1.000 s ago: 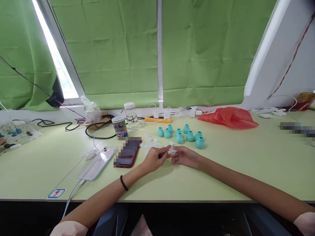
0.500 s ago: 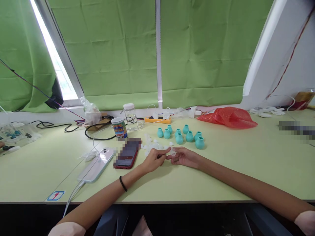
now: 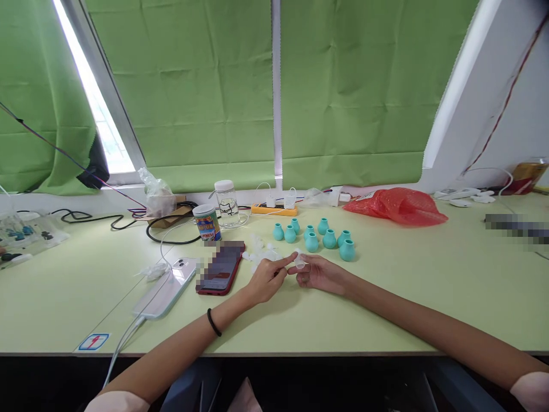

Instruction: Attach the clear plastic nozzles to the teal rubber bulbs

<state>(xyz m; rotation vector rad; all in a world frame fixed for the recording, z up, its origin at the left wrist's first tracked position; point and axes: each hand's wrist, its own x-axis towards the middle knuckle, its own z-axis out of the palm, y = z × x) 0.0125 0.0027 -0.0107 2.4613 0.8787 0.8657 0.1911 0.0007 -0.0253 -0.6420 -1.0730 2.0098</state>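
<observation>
My right hand (image 3: pixel 319 273) holds a small translucent piece (image 3: pixel 299 262) between its fingertips, above the table. My left hand (image 3: pixel 268 278) has its index finger stretched out, its tip touching or very near the piece's left side; its other fingers are curled in. Just behind my left hand lies a loose group of whitish translucent pieces (image 3: pixel 259 249). Several small turquoise vase-shaped pots (image 3: pixel 329 239) stand upright behind my right hand.
Left of my hands lie a red-edged phone (image 3: pixel 222 269) and a pale phone (image 3: pixel 167 289) with cables. A can (image 3: pixel 207 224), a lidded jar (image 3: pixel 227 204), an orange power strip (image 3: pixel 274 210) and a red plastic bag (image 3: pixel 397 206) are along the back of the table (image 3: pixel 407 269).
The small piece in my right hand looks slightly higher and tilted differently. Both hands otherwise keep nearly the same pose, and the whole view has shifted very slightly.
</observation>
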